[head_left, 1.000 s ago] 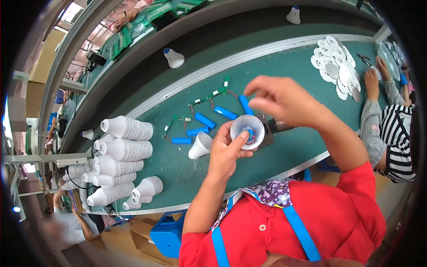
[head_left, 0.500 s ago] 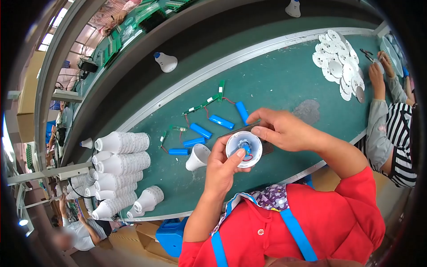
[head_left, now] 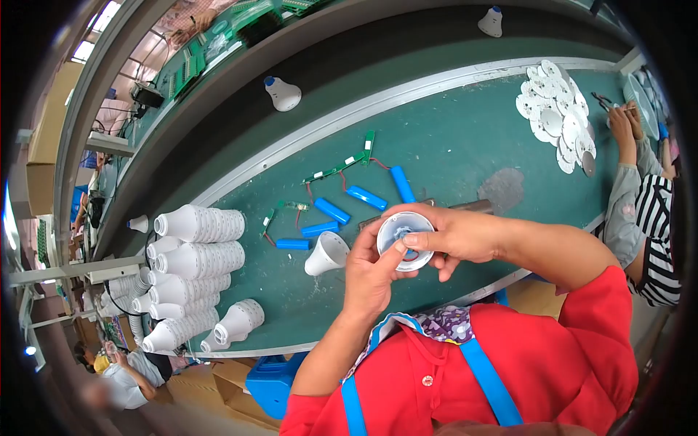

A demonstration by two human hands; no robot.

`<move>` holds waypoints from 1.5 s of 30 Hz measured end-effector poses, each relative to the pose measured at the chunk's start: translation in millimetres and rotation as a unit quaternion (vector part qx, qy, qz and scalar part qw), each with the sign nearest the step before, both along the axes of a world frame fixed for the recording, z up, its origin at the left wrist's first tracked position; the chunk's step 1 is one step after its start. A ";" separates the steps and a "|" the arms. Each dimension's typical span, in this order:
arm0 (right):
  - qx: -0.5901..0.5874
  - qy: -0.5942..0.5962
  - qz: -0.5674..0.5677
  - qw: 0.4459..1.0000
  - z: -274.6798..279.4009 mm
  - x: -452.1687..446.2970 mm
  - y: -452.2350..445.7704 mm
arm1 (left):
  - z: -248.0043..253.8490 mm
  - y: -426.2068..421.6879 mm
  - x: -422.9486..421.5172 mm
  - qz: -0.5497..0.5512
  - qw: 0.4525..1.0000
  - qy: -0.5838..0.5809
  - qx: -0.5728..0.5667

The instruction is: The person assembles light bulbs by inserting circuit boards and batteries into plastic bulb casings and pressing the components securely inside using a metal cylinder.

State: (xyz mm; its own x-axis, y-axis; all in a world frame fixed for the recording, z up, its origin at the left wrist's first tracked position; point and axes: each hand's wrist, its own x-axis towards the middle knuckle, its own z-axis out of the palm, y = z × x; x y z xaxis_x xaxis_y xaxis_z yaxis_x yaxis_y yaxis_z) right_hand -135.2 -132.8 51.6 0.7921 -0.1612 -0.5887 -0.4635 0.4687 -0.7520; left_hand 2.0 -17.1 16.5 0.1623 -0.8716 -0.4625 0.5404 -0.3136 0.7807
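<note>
A white cone-shaped bulb housing (head_left: 390, 231) is held with its wide mouth facing up, a blue part and a red wire partly visible inside. My left hand (head_left: 368, 275) is closed round its near left side, thumb over the rim. My right hand (head_left: 465, 234) grips the far right side, and its thumb reaches into the mouth. Both thumbs hide much of the interior. Just left stands another white housing (head_left: 326, 254). Beyond my hands lie several blue battery cells (head_left: 366, 198), joined by red wires to narrow green circuit boards (head_left: 345, 166).
Stacked white housings (head_left: 200, 258) fill the table's left end. White discs (head_left: 556, 109) are heaped at the far right, near a co-worker's hands (head_left: 624, 122) and pliers (head_left: 601, 99). A dark bar (head_left: 472, 206) lies behind my hands. Bulb housings (head_left: 282, 94) rest on the dark ledge beyond.
My right hand has moved from above the battery cells down onto the housing, its thumb now inside the mouth. My left hand keeps its hold. The view has shifted slightly.
</note>
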 end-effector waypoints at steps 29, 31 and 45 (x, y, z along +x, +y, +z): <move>-0.762 0.103 0.013 0.639 -50.8 -92.5 8.6 | -3.7 2.3 -4.1 0.014 0.999 0.013 -0.030; -0.743 0.139 0.061 0.652 -65.2 -104.1 11.4 | -3.1 2.4 -3.3 0.014 0.999 0.032 -0.027; -0.604 -0.066 -0.190 0.771 0.6 -83.8 25.2 | -28.8 8.9 -5.3 -0.006 0.893 -0.412 -0.182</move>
State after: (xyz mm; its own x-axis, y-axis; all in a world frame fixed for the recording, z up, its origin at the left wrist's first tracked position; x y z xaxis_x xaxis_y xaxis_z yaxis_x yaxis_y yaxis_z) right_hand -219.0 -107.6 52.2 0.5931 -0.7639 0.2544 -0.3480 -0.5282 -0.7745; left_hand -3.2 -8.1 -12.3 0.3061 -0.9438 0.1247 -0.2662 0.0410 0.9630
